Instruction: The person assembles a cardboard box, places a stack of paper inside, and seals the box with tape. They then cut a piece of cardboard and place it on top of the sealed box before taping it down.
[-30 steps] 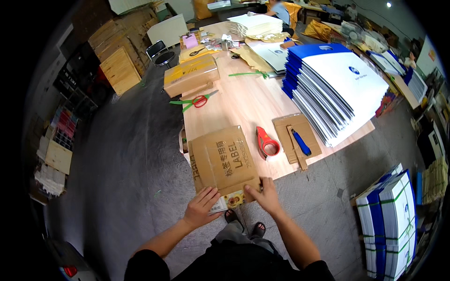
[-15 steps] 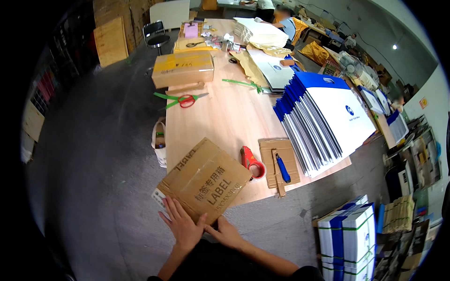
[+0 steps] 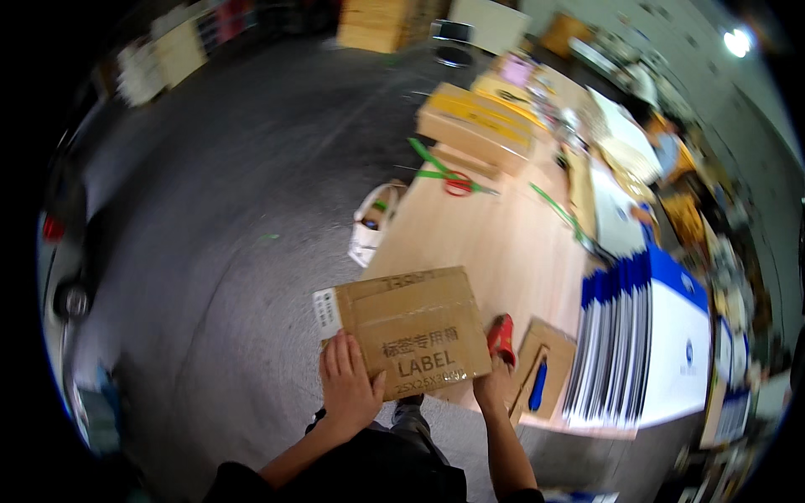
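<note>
A taped brown cardboard box (image 3: 428,323) with dark printing and a white label at its far left corner sits at the near edge of the table. My left hand (image 3: 350,386) lies over the box's near left corner, fingers stretched flat on the cardboard and thumb apart. At the near right corner of the box is my right hand (image 3: 495,386), close to a red tape dispenser (image 3: 501,331). Its fingers are partly hidden, so whether they grip the box or touch the dispenser does not show. The dispenser's lower end is covered by that hand.
A blue utility knife (image 3: 538,384) lies on a cardboard piece (image 3: 560,348). Right of it leans a stack of white-and-blue folders (image 3: 612,344). Red-handled scissors (image 3: 459,184) and another carton (image 3: 478,130) are farther up the table (image 3: 478,230). A white bag (image 3: 366,243) hangs at its left edge.
The whole view has turned, and the table now slants to the right. My right hand has moved from the box's near edge to its right corner by the tape dispenser. My left hand stays on the box.
</note>
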`<state>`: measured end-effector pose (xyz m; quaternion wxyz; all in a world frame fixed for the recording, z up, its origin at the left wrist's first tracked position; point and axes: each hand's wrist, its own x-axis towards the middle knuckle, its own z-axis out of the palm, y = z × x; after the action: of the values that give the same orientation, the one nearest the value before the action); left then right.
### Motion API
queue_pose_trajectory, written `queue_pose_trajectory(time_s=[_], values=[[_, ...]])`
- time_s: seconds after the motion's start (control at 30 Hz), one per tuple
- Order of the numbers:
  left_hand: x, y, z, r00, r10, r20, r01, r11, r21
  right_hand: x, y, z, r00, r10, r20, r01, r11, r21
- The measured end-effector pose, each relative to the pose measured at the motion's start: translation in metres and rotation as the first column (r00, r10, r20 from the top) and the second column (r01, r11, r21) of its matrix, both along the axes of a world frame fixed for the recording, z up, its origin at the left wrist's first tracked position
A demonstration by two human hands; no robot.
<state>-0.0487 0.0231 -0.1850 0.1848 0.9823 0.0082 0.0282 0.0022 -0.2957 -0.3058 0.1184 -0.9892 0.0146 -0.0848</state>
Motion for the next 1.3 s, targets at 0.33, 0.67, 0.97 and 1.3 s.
queue_pose_trajectory(time_s=[0.33, 0.67, 0.97, 1.3], values=[[-0.014, -0.04, 0.021, 0.919, 0.389, -0.07, -0.388, 0.921, 0.026, 0.062, -0.012, 0.092, 0.999, 0.036, 0.014, -0.029, 0.436, 0.899], [0.005, 0.026, -0.002, 0.996, 0.09, -0.014, -0.09, 0.996, 0.001, 0.009, 0.064, 0.08, 0.954, -0.294, -0.053, 0.148, 0.311, 0.939], [0.057, 0.045, 0.021, 0.978, -0.164, 0.129, 0.171, 0.984, -0.05, -0.095, 0.096, 0.114, 0.915, -0.299, -0.271, 0.351, 0.256, 0.901], [0.049, 0.057, 0.007, 0.971, -0.217, 0.103, 0.234, 0.949, -0.212, 0.004, 0.076, 0.246, 0.98, -0.149, -0.13, 0.183, 0.439, 0.88]])
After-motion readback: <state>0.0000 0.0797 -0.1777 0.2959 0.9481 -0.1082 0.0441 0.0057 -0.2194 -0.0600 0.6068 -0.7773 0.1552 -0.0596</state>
